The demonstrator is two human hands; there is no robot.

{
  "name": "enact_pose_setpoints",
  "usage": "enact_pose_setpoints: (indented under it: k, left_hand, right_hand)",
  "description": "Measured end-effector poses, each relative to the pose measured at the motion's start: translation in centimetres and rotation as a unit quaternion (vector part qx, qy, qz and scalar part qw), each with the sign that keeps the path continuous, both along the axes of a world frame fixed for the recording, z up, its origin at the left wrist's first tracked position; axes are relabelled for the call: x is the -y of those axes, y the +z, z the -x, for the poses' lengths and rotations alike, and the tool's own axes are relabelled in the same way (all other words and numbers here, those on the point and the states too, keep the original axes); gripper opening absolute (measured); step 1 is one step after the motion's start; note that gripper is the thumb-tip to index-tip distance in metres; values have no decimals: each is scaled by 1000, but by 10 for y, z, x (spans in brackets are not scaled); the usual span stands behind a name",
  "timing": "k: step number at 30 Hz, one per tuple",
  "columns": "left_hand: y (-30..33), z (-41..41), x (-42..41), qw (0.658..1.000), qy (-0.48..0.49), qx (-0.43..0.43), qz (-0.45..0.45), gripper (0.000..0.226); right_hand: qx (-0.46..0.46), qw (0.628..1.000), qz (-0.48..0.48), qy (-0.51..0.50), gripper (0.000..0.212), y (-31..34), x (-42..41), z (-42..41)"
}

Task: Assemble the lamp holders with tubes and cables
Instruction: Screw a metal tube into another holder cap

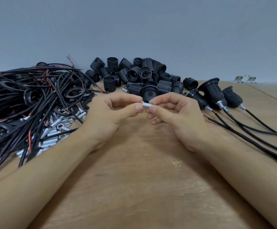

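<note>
A short silver metal tube is held level above the wooden table, at the middle of the view. My right hand pinches its right part between thumb and fingers. My left hand pinches its left end with thumb and forefinger. Behind the hands lies a pile of black threaded lamp holders. A tangle of black cables with red and bare copper ends covers the left side. Loose silver tubes and nuts lie under the cables.
Three assembled lamp holders with tubes and black cables lie at the right, their cables trailing toward the front right edge. Black rings sit among the cables. A grey wall stands behind the table. Small white parts lie far right.
</note>
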State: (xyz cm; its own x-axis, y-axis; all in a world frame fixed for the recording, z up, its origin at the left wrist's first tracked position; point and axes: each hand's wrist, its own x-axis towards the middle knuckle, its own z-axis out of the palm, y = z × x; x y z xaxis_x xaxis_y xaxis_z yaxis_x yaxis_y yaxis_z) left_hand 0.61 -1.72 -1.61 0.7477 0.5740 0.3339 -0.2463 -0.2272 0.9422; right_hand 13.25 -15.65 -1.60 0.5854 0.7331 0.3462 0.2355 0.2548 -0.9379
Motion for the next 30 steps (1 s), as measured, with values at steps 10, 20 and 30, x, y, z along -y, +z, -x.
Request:
enact_pose_setpoints:
  k: [10,20,30]
  left_hand:
    - [-3,-6,-4,983,-88,-5,162,17]
    - [-3,-6,-4,983,-98,12,152,17]
    - [-4,-5,-3,989,-99,35,104,26]
  right_hand:
    - [258,963,25,-72,15,-1,3,-1]
    - [231,970,43,-59,10,0,6,-4]
    - [105,991,83,-21,23,-3,0,-3]
